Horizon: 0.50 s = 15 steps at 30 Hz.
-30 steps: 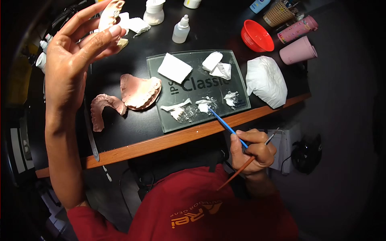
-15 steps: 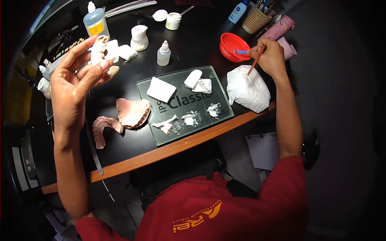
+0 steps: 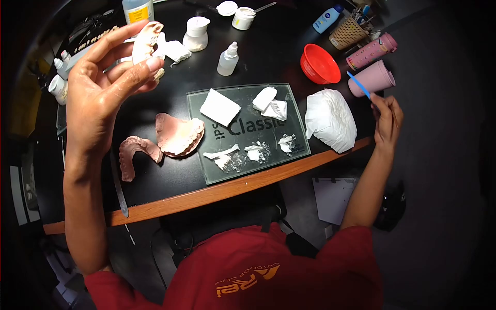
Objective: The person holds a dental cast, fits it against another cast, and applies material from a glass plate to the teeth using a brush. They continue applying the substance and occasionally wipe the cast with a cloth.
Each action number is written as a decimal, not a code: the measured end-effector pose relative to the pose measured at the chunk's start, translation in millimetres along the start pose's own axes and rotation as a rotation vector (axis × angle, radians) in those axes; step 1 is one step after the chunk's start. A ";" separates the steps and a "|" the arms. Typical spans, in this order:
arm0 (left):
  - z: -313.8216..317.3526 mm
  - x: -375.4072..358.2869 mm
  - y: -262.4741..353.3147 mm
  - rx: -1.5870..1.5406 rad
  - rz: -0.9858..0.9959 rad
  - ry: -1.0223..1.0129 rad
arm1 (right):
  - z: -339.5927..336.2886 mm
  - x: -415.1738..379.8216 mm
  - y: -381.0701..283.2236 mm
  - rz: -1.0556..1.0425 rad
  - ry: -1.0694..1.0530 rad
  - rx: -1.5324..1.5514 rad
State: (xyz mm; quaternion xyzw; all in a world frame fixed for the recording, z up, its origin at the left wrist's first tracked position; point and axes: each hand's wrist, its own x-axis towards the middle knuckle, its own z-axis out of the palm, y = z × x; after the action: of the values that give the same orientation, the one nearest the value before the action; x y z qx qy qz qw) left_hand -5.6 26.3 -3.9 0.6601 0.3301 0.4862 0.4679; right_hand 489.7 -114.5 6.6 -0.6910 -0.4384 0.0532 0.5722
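Note:
My left hand (image 3: 106, 85) is raised at the left, its thumb and fingers closed around a pale dental cast (image 3: 146, 44) with a row of teeth. Below it on the table lie a pink plaster dental model (image 3: 175, 135) and a horseshoe-shaped pink arch (image 3: 135, 150). Past the table's right edge, my right hand (image 3: 387, 119) pinches a thin blue stick (image 3: 359, 84) that points up and left towards a pink cup (image 3: 374, 80). The stick's lower end is hidden in my fingers. Nearest that hand on the table is a wad of white tissue (image 3: 331, 121).
A glass slab (image 3: 227, 170) carries folded tissues (image 3: 220, 107) and several white powdery smears. Behind it stand a dropper bottle (image 3: 227, 59), a white jar (image 3: 196, 35) and a red bowl (image 3: 319, 64). A metal spatula (image 3: 121, 196) overhangs the wooden front edge (image 3: 170, 202).
My right hand has moved right and down, away from the tissue wad and red bowl. The reddish-brown stick it held no longer shows. My left hand still holds the cast.

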 end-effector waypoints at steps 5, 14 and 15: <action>2.6 0.7 -0.8 -0.072 -0.005 0.016 | 42.3 30.7 -9.1 -0.090 -0.106 0.029; 1.2 1.0 2.9 -0.097 -0.004 0.012 | 81.1 57.7 15.0 -0.027 -0.150 -0.023; 1.1 0.7 3.4 -0.099 -0.003 0.010 | 85.4 59.2 19.4 -0.063 -0.153 -0.064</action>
State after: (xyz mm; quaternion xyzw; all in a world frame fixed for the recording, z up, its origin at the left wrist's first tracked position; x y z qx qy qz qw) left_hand -4.4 25.5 -0.6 0.6334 0.3089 0.5044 0.4990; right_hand 487.2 -10.7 -13.3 -0.6886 -0.5039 0.0736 0.5163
